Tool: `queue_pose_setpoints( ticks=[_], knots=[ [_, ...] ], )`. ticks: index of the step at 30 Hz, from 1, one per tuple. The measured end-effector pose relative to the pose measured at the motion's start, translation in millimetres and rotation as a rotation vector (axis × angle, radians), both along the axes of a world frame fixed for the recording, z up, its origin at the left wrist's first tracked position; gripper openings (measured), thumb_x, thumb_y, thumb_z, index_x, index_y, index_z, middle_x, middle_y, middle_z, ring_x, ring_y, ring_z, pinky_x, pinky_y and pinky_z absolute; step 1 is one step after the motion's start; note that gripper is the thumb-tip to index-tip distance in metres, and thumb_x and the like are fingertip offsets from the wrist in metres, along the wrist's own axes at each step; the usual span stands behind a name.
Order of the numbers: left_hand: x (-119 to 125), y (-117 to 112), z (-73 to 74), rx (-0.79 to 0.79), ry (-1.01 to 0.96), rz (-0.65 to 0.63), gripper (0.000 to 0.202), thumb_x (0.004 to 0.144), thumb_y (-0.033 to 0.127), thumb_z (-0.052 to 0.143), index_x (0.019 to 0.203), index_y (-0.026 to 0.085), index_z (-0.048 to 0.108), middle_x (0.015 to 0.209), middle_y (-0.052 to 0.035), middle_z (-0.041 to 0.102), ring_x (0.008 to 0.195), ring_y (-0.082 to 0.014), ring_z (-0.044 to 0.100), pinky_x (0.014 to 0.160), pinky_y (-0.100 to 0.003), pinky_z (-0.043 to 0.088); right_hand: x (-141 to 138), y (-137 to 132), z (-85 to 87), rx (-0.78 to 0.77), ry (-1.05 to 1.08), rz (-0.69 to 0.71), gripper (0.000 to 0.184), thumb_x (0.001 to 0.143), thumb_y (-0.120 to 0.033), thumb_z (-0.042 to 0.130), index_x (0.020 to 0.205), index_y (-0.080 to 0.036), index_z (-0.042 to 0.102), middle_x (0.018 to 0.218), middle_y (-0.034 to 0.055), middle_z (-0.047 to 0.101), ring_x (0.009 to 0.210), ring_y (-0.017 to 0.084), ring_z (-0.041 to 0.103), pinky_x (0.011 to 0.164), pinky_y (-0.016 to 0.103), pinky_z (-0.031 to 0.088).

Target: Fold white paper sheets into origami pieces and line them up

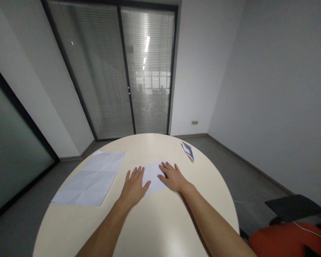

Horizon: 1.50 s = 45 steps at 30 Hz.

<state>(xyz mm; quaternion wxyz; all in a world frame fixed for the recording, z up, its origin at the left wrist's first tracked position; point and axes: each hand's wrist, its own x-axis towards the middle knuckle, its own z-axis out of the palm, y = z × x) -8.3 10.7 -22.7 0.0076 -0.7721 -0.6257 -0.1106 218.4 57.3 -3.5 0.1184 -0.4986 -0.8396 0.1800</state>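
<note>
Small sheet [153, 177]: flat, middle of counter [147, 225].
Left grip [134, 185]: spread flat, at sheet's left edge.
Right grip [173, 177]: spread flat, at right edge.
Creased sheet [92, 180]: left.
Folded paper [188, 150]: far right.

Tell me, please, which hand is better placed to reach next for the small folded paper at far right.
Probably the right hand, being nearer the small folded paper; the left hand is at the left edge of the white sheet.

Bare skin throughout

The left hand [133, 187] and right hand [173, 178] are bare, with slender fingers [141, 174] and narrow wrists [125, 204]. From here, the forearms [208, 223] look smooth and uncovered, each thickening away from the wrist.
</note>
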Motion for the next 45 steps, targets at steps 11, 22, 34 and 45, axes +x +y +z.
queue_pose_setpoints(
  ticks=[11,22,34,45],
  knots=[
    [3,-1,2.4,-0.063,-0.056,-0.036,0.068,0.098,0.056,0.046,0.153,0.017,0.043,0.161,-0.0118,0.037,0.151,-0.0346,0.03,0.124,-0.058,0.019,1,1,-0.2,0.033,0.006,0.016,0.066,0.1,-0.053,0.043,0.156,-0.018,0.039,0.165,0.0158,0.029,0.154,0.036,0.018,0.121,0.066,0.006],
    [-1,4,-6.4,-0.023,-0.073,0.005,0.067,0.097,0.056,0.049,0.152,0.017,0.044,0.159,-0.0137,0.04,0.15,-0.0351,0.032,0.123,-0.057,0.022,1,1,-1.5,0.064,-0.001,-0.029,0.061,0.1,-0.049,0.045,0.153,-0.018,0.043,0.163,0.0164,0.033,0.153,0.038,0.021,0.119,0.067,0.011],
    [-5,3,-4.2,0.034,-0.13,-0.147,0.068,0.093,0.055,0.057,0.146,0.014,0.052,0.154,-0.0132,0.05,0.145,-0.0328,0.042,0.121,-0.047,0.033,0,3,-4.5,0.067,-0.001,-0.037,0.064,0.098,-0.05,0.048,0.153,-0.018,0.042,0.163,0.016,0.034,0.152,0.037,0.023,0.12,0.066,0.012],
    [2,7,-3.2,0.004,-0.111,0.046,0.066,0.094,0.058,0.053,0.143,0.014,0.057,0.157,-0.0152,0.045,0.148,-0.0379,0.035,0.12,-0.052,0.031,8,0,5.7,0.057,0.057,0.182,0.062,0.094,-0.053,0.055,0.149,-0.023,0.05,0.16,0.0161,0.039,0.15,0.036,0.03,0.119,0.067,0.014]
  ],
)
